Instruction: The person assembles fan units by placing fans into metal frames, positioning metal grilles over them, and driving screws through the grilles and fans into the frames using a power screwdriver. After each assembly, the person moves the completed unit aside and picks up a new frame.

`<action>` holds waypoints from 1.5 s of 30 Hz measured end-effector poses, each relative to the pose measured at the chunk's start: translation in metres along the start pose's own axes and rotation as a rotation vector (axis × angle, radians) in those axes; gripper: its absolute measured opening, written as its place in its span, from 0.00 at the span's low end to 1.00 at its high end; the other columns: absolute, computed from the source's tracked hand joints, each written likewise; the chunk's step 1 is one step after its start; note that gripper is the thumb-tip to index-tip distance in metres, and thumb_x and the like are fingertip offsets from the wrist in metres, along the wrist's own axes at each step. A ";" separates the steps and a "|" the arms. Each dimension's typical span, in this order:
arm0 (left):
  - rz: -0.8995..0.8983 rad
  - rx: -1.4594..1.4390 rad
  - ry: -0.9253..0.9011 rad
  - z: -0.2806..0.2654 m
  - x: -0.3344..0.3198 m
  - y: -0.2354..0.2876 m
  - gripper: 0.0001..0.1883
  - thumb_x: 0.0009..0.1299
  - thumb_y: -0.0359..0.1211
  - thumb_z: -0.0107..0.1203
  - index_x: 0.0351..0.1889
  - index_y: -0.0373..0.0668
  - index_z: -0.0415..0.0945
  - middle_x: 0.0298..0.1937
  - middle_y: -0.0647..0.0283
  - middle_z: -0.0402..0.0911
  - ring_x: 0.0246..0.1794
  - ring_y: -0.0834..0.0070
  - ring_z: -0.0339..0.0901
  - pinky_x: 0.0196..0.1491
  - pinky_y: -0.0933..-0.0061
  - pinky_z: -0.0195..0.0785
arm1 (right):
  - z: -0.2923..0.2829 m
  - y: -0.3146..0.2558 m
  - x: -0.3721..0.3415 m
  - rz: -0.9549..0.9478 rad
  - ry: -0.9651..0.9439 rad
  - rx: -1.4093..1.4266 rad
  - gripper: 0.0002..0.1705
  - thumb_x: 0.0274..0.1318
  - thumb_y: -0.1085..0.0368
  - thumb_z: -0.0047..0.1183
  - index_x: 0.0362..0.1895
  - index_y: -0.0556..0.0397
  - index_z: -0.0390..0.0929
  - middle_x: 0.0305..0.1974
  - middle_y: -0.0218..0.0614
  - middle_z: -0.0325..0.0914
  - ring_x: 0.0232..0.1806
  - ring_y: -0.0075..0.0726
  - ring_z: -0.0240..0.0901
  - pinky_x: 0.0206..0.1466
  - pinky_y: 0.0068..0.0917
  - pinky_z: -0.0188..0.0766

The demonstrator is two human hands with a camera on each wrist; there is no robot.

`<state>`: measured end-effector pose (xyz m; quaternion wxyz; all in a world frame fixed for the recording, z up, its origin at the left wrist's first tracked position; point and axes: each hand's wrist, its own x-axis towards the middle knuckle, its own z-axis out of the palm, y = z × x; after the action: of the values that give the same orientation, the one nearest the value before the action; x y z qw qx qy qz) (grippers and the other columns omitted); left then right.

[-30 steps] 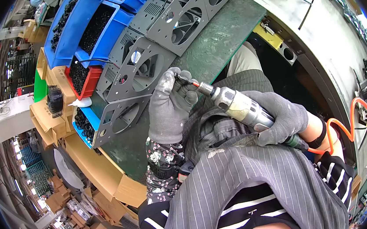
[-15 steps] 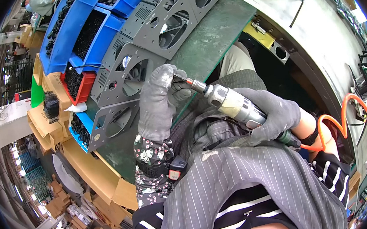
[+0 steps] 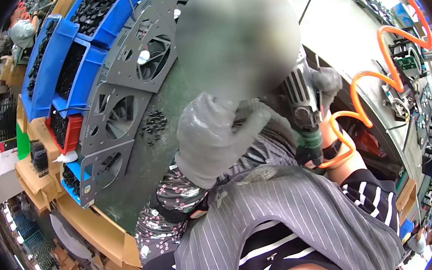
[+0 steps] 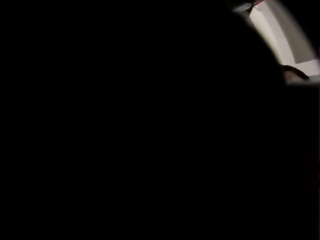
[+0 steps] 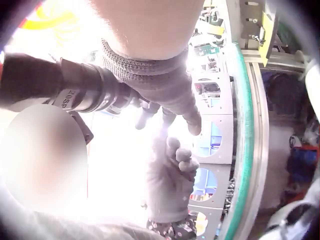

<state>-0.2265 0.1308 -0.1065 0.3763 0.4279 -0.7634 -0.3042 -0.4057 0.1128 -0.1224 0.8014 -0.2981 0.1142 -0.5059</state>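
My right hand [image 3: 327, 82], in a grey glove, grips an air screwdriver [image 3: 305, 118] that stands nearly upright in the head view, its hose end low. The right wrist view shows the screwdriver [image 5: 82, 85] running in beside the right hand [image 5: 160, 90]. To its left my gloved left hand [image 3: 208, 135] is raised, its fingertips partly behind a round blurred patch. In the right wrist view the fingers of the left hand [image 5: 172, 187] look bent. I cannot tell whether they hold anything. Small black pieces [image 3: 154, 124] lie in a pile on the green tabletop [image 3: 144, 168].
Several grey metal panels with fans [image 3: 118, 116] stand along the table's left side. Beyond them are blue bins [image 3: 72, 76] and a red bin [image 3: 70, 134] of black parts. An orange coiled hose [image 3: 358, 95] trails at the right. The left wrist view is almost wholly dark.
The screwdriver has swung from slanting toward the left hand to nearly upright. The hands have separated, and the head view has shifted, bringing the pile of black pieces into sight.
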 end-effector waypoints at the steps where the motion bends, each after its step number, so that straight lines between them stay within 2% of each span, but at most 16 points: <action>1: 0.007 -0.008 0.005 0.003 0.004 0.003 0.19 0.57 0.34 0.65 0.46 0.44 0.76 0.37 0.59 0.79 0.29 0.67 0.79 0.32 0.69 0.73 | 0.006 0.001 0.006 -0.022 -0.014 0.142 0.56 0.40 0.44 0.58 0.69 0.62 0.51 0.64 0.55 0.63 0.59 0.49 0.69 0.63 0.39 0.65; 3: 0.039 0.152 -0.052 0.007 0.010 0.013 0.20 0.56 0.30 0.66 0.47 0.40 0.76 0.34 0.58 0.79 0.31 0.73 0.80 0.34 0.73 0.73 | 0.005 0.009 0.006 -0.072 -0.004 0.151 0.53 0.44 0.42 0.51 0.71 0.58 0.49 0.66 0.61 0.58 0.58 0.54 0.69 0.62 0.43 0.67; 11: 0.026 0.188 -0.034 0.023 0.012 0.012 0.17 0.52 0.31 0.65 0.41 0.44 0.76 0.25 0.64 0.76 0.27 0.65 0.76 0.30 0.64 0.69 | -0.007 0.018 0.008 -0.072 -0.013 0.100 0.53 0.45 0.43 0.51 0.69 0.63 0.51 0.63 0.65 0.61 0.57 0.52 0.70 0.56 0.38 0.72; 13: 0.106 0.294 0.029 0.027 0.008 0.007 0.15 0.52 0.31 0.63 0.38 0.45 0.74 0.24 0.63 0.74 0.25 0.64 0.74 0.30 0.60 0.68 | 0.009 0.017 0.007 -0.084 0.161 0.081 0.54 0.43 0.43 0.52 0.68 0.64 0.52 0.62 0.66 0.62 0.55 0.50 0.72 0.55 0.36 0.73; 14: 0.106 0.314 0.038 0.027 0.008 0.006 0.14 0.52 0.32 0.61 0.37 0.46 0.73 0.23 0.62 0.73 0.24 0.62 0.73 0.29 0.58 0.67 | 0.018 0.014 0.000 -0.078 0.264 0.079 0.55 0.39 0.44 0.56 0.67 0.65 0.54 0.51 0.58 0.74 0.40 0.43 0.78 0.45 0.35 0.75; 17: 0.143 0.251 0.002 0.015 -0.002 0.004 0.16 0.56 0.34 0.61 0.42 0.47 0.72 0.30 0.61 0.74 0.30 0.62 0.75 0.32 0.57 0.67 | 0.015 0.011 -0.008 -0.043 0.189 0.114 0.55 0.38 0.46 0.58 0.68 0.64 0.52 0.44 0.52 0.73 0.33 0.41 0.75 0.38 0.33 0.72; 21: 0.318 0.488 0.079 -0.059 -0.042 0.038 0.09 0.56 0.36 0.62 0.35 0.50 0.78 0.31 0.67 0.76 0.30 0.68 0.76 0.34 0.63 0.70 | -0.014 0.007 -0.015 -0.064 0.189 0.049 0.57 0.36 0.51 0.62 0.69 0.62 0.50 0.28 0.40 0.71 0.19 0.37 0.68 0.24 0.29 0.65; 23: 0.258 0.562 0.203 -0.105 -0.076 0.027 0.05 0.55 0.34 0.63 0.29 0.50 0.79 0.33 0.68 0.78 0.31 0.67 0.77 0.37 0.67 0.72 | -0.041 -0.008 -0.019 0.023 0.074 0.107 0.57 0.38 0.56 0.64 0.70 0.62 0.46 0.25 0.38 0.71 0.16 0.34 0.65 0.18 0.25 0.62; 24: 0.083 0.551 0.131 -0.150 -0.071 0.048 0.08 0.54 0.31 0.62 0.33 0.47 0.78 0.38 0.66 0.80 0.35 0.65 0.78 0.42 0.66 0.72 | -0.052 -0.014 -0.024 0.031 0.056 0.112 0.56 0.40 0.58 0.63 0.70 0.62 0.45 0.24 0.37 0.69 0.16 0.33 0.65 0.18 0.25 0.63; 25: 0.040 0.937 0.235 -0.175 -0.070 0.058 0.12 0.54 0.28 0.60 0.37 0.43 0.77 0.41 0.61 0.79 0.42 0.61 0.77 0.47 0.63 0.70 | -0.058 -0.016 -0.028 0.040 0.037 0.116 0.55 0.42 0.59 0.62 0.70 0.62 0.44 0.23 0.37 0.68 0.15 0.33 0.64 0.19 0.25 0.64; 26: -0.095 0.912 0.304 -0.205 -0.078 0.048 0.14 0.56 0.27 0.59 0.42 0.40 0.75 0.45 0.57 0.78 0.48 0.59 0.74 0.51 0.61 0.67 | -0.062 -0.016 -0.032 0.038 0.019 0.124 0.55 0.42 0.59 0.62 0.70 0.62 0.44 0.23 0.37 0.68 0.15 0.33 0.64 0.19 0.25 0.64; 28: -0.282 1.093 0.497 -0.262 -0.101 0.011 0.17 0.60 0.28 0.60 0.49 0.40 0.74 0.53 0.57 0.75 0.55 0.63 0.72 0.57 0.66 0.64 | -0.068 -0.016 -0.038 0.026 0.071 0.116 0.54 0.43 0.60 0.61 0.70 0.62 0.44 0.23 0.37 0.68 0.16 0.33 0.65 0.19 0.25 0.65; 33: -0.655 1.357 0.479 -0.383 -0.156 -0.087 0.24 0.60 0.39 0.63 0.54 0.42 0.74 0.59 0.55 0.73 0.64 0.59 0.65 0.65 0.62 0.58 | -0.075 -0.013 -0.052 -0.019 0.215 0.076 0.52 0.46 0.62 0.59 0.70 0.62 0.43 0.23 0.38 0.67 0.16 0.33 0.66 0.19 0.25 0.66; 35: -0.815 1.461 0.405 -0.404 -0.166 -0.118 0.27 0.58 0.44 0.64 0.54 0.48 0.75 0.62 0.56 0.71 0.67 0.61 0.60 0.69 0.62 0.53 | -0.071 -0.013 -0.052 -0.037 0.235 0.065 0.51 0.46 0.63 0.59 0.70 0.62 0.43 0.23 0.38 0.67 0.16 0.33 0.66 0.19 0.25 0.66; 41: -0.975 1.401 0.353 -0.397 -0.138 -0.130 0.22 0.53 0.45 0.67 0.47 0.53 0.80 0.61 0.60 0.73 0.68 0.61 0.59 0.68 0.63 0.55 | -0.046 -0.013 -0.045 -0.037 0.211 0.020 0.48 0.47 0.62 0.58 0.69 0.63 0.46 0.23 0.38 0.68 0.16 0.34 0.67 0.19 0.25 0.67; 45: -0.843 1.457 0.346 -0.398 -0.141 -0.133 0.14 0.52 0.42 0.68 0.35 0.51 0.83 0.49 0.66 0.80 0.63 0.61 0.66 0.64 0.64 0.59 | -0.042 -0.009 -0.045 -0.009 0.222 0.020 0.48 0.46 0.62 0.58 0.69 0.64 0.47 0.22 0.39 0.68 0.15 0.34 0.67 0.19 0.25 0.67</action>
<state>0.2115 0.1385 -0.0439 -0.0257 0.8512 -0.4773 0.2169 -0.4540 0.1345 -0.1555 0.7845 -0.2328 0.1957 -0.5404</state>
